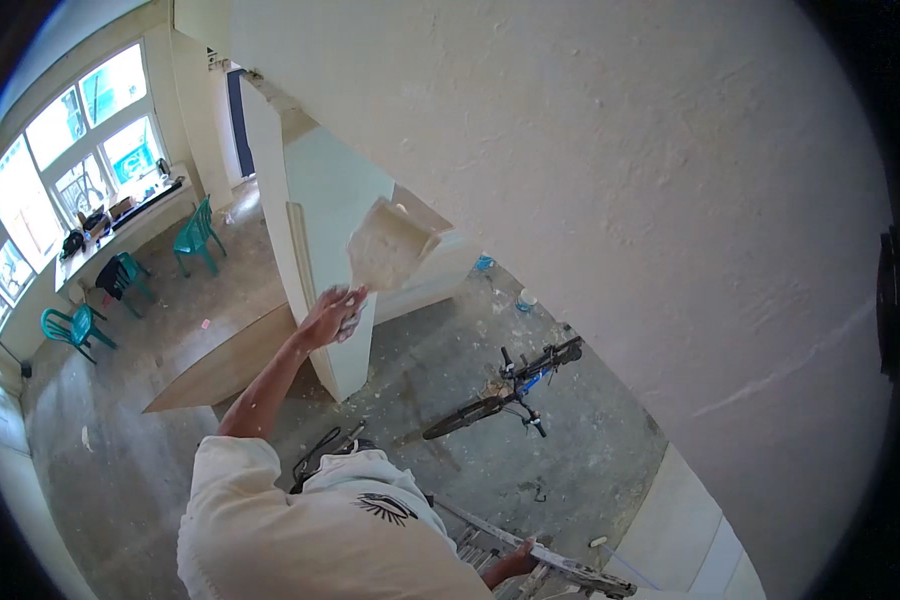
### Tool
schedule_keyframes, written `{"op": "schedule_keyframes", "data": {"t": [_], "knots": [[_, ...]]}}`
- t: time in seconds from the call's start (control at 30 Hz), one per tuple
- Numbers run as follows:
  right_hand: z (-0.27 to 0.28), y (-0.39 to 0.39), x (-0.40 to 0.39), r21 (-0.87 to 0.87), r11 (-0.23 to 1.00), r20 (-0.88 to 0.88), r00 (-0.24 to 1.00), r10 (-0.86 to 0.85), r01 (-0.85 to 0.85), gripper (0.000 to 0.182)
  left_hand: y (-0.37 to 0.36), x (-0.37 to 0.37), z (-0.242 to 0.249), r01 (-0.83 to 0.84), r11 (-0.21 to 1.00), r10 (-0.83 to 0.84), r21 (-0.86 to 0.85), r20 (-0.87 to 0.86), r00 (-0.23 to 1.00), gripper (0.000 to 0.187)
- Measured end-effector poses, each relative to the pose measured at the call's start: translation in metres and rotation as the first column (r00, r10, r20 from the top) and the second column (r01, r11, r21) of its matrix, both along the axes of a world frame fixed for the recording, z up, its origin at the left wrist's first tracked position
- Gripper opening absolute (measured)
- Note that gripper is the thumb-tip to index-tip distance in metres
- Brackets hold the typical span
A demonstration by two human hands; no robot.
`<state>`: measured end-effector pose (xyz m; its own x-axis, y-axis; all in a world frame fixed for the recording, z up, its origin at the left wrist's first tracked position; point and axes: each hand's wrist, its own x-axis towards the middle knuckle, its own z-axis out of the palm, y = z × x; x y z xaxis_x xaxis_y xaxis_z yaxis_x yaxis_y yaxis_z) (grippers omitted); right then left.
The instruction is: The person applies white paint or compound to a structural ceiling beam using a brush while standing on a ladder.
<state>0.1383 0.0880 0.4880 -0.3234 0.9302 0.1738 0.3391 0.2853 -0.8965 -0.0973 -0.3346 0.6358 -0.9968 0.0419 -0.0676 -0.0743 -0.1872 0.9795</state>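
Observation:
Raised at the centre left, my left hand [335,318] is closed on the lower corner of a flat, pale board [390,248] that looks smeared with a whitish paste. White residue marks its fingers. My right hand [515,563], low in the view and partly hidden by my shirt, grips a paint-spattered ladder [570,570]. A large off-white plastered surface [610,180] slants across the upper right, with small bumps and a pale streak.
Below on the grey floor [470,460] lies a bicycle [515,390]. Green chairs [198,237] stand near a window counter [120,230] on the left. A pale partition [335,170] rises behind the board. A long-handled roller [600,543] lies near the ladder.

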Motion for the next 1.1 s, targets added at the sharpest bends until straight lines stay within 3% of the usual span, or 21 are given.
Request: {"op": "schedule_keyframes", "data": {"t": [0.1,0.13,0.17,0.2,0.23,0.27,0.37,0.43,0.5,0.57,0.63,0.7,0.77,0.83,0.93,1.0,1.1], "knots": [[-0.017,0.014,0.003,-0.047,0.998,0.042,0.998,0.037,-0.035,0.025,-0.008,0.003,-0.011,-0.012,0.994,0.023,0.105,-0.102,0.995,0.031],[-0.021,0.017,0.004,-0.049,0.998,0.044,0.998,0.038,-0.036,0.025,-0.008,0.002,0.006,0.005,0.99,0.024,0.141,-0.208,0.978,0.03],[-0.024,0.018,0.004,0.006,0.999,0.064,0.997,0.039,-0.039,0.026,-0.013,-0.008,0.014,0.013,0.967,0.041,0.255,-0.203,0.978,0.029],[-0.027,0.02,0.004,0.062,0.997,0.085,0.996,0.038,-0.043,0.027,-0.019,-0.02,0.025,0.172,0.917,-0.058,0.361,-0.306,0.95,0.028],[-0.035,0.024,0.004,0.061,0.997,0.091,0.995,0.037,-0.043,0.027,-0.017,-0.025,0.052,0.129,0.93,-0.022,0.345,-0.298,0.954,0.029],[-0.045,0.028,0.005,0.052,0.998,0.049,0.998,0.033,-0.035,0.028,-0.015,-0.034,0.072,0.073,0.981,0.002,0.179,-0.387,0.922,0.031],[-0.043,0.025,0.005,0.103,0.995,0.0,1.0,0.017,-0.017,0.029,-0.001,-0.053,0.102,0.149,0.966,-0.099,0.213,-0.228,0.969,0.039],[-0.047,0.03,0.006,0.125,0.992,0.063,0.998,0.014,-0.022,0.029,0.008,-0.062,0.079,0.175,0.962,-0.106,0.211,-0.304,0.947,0.039],[-0.05,0.029,0.003,0.096,0.995,0.01,1.0,-0.014,0.013,0.029,0.01,-0.059,0.058,0.198,0.959,-0.113,0.203,-0.367,0.923,0.038],[-0.053,0.027,0.001,0.068,0.997,-0.04,0.998,-0.041,0.043,0.029,0.009,-0.049,0.028,0.16,0.938,-0.116,0.308,-0.157,0.981,0.038],[-0.052,0.026,0.0,0.036,0.994,-0.011,0.995,-0.104,0.104,0.03,0.01,-0.033,0.0,0.111,0.967,-0.082,0.229,-0.136,0.987,0.037],[-0.034,0.022,0.003,0.0,0.998,0.034,0.998,-0.061,0.061,0.03,0.012,-0.013,-0.018,0.11,0.964,-0.077,0.241,-0.142,0.987,0.035],[-0.033,0.022,-0.001,-0.039,0.999,0.066,0.998,-0.023,0.026,0.031,0.017,-0.015,-0.007,0.119,0.961,-0.08,0.251,-0.159,0.984,0.035],[-0.046,0.026,0.004,-0.108,0.993,-0.011,0.998,-0.055,0.053,0.033,0.025,-0.013,0.013,0.148,0.936,-0.021,0.32,-0.369,0.929,0.037],[-0.025,0.017,0.0,-0.144,0.988,0.029,0.998,-0.054,0.057,0.033,0.042,-0.021,0.073,0.156,0.929,0.018,0.335,-0.462,0.887,0.036],[0.004,0.002,-0.006,-0.141,0.988,0.039,0.998,-0.05,0.055,0.032,0.052,-0.021,0.112,0.199,0.96,-0.076,0.197,-0.499,0.863,0.033],[-0.003,0.007,0.0,-0.133,0.991,-0.033,0.999,-0.027,0.022,0.031,0.081,-0.017,0.136,0.137,0.974,-0.057,0.181,-0.388,0.92,0.033]]}}
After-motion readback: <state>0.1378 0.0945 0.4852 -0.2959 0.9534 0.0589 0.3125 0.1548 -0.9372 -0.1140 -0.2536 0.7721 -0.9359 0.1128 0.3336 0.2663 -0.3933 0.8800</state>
